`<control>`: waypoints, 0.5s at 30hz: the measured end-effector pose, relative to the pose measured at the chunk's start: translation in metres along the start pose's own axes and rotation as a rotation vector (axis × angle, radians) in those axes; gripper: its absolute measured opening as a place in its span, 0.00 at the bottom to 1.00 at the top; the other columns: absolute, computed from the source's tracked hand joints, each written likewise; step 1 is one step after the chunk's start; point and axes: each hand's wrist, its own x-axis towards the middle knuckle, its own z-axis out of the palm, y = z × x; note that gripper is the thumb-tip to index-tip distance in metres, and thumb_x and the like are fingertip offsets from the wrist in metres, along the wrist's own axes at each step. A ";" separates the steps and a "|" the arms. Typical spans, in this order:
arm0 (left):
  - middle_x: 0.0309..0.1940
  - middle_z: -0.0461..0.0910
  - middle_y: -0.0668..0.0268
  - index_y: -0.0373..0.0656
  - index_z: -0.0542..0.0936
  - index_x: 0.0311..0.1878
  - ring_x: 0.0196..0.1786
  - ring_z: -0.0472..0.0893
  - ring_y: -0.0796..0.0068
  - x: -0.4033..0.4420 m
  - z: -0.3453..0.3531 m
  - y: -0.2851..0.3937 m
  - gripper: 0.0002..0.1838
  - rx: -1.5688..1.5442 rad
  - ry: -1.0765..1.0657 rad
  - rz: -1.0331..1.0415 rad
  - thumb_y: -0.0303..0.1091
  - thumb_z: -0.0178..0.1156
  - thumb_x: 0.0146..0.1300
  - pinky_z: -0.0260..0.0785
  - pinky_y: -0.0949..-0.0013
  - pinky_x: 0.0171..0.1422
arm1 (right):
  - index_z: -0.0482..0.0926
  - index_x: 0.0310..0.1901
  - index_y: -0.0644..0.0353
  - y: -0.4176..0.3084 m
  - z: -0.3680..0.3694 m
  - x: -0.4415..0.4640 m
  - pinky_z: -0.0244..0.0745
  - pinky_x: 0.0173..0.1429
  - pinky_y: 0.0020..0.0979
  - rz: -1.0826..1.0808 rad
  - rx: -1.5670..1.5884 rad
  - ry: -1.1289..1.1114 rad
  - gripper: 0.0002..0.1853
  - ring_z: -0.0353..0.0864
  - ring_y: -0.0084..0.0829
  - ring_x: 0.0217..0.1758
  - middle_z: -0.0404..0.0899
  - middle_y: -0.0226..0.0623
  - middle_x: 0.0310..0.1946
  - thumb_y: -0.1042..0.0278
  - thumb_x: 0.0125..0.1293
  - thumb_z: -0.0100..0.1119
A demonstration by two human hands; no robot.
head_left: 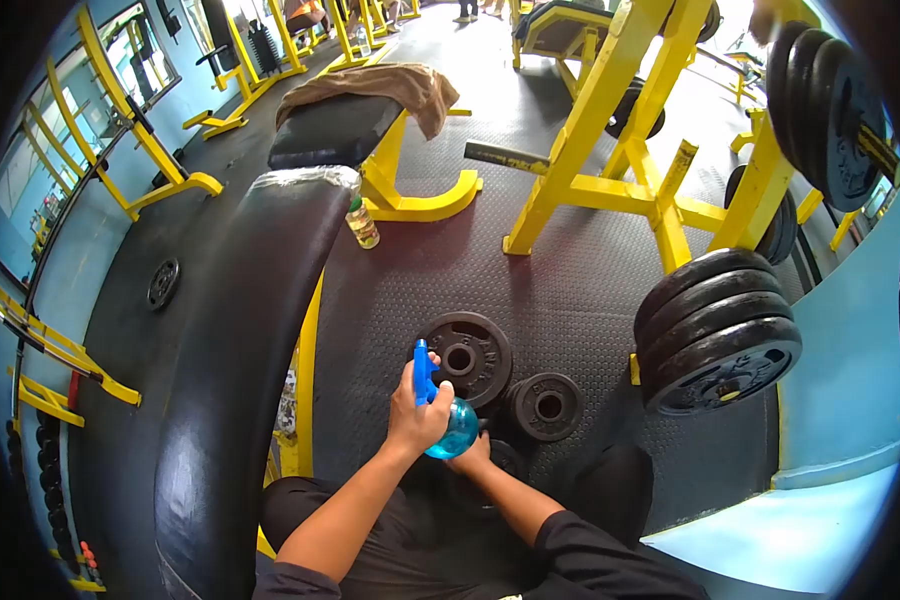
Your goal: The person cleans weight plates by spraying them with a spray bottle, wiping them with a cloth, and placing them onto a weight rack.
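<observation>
My left hand [415, 412] is closed around a spray bottle with a blue trigger head [424, 375] and a round body of blue liquid [456, 430]. Below and behind the bottle is my right hand [473, 457], close to a dark object I cannot make out; most of its fingers are hidden. A large black weight plate [492, 352] lies flat on the floor just beyond the bottle. To its right is a smaller black weight plate [570, 408], apparently stacked on another. Another dark round shape [508, 460] shows beside my right hand.
A long black padded bench [235, 370] runs along my left. Ahead, a brown towel [370, 85] drapes over another pad, near a small green-capped bottle [363, 226]. On the right, a yellow rack [585, 130] carries several weight plates [715, 325]. One plate [163, 284] lies far left.
</observation>
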 end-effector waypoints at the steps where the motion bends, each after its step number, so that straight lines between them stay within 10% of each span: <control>1: 0.54 0.79 0.47 0.35 0.71 0.61 0.56 0.80 0.47 -0.003 -0.002 0.001 0.27 0.016 -0.030 -0.054 0.35 0.60 0.59 0.72 0.56 0.60 | 0.79 0.56 0.54 -0.003 -0.002 0.003 0.58 0.70 0.57 -0.001 0.006 -0.012 0.25 0.69 0.53 0.67 0.76 0.49 0.59 0.50 0.60 0.58; 9: 0.46 0.80 0.46 0.35 0.75 0.55 0.52 0.80 0.47 -0.013 -0.006 -0.032 0.23 0.188 -0.114 -0.027 0.36 0.59 0.57 0.72 0.55 0.58 | 0.84 0.34 0.60 0.008 -0.048 0.020 0.80 0.46 0.49 0.078 0.006 0.005 0.12 0.85 0.50 0.43 0.85 0.49 0.36 0.59 0.56 0.62; 15: 0.42 0.81 0.49 0.36 0.77 0.50 0.49 0.81 0.50 -0.014 0.006 -0.050 0.21 0.186 -0.218 -0.144 0.38 0.59 0.54 0.72 0.57 0.56 | 0.85 0.36 0.62 0.027 -0.174 -0.065 0.81 0.43 0.38 0.195 -0.086 -0.254 0.10 0.87 0.45 0.39 0.86 0.47 0.38 0.66 0.55 0.64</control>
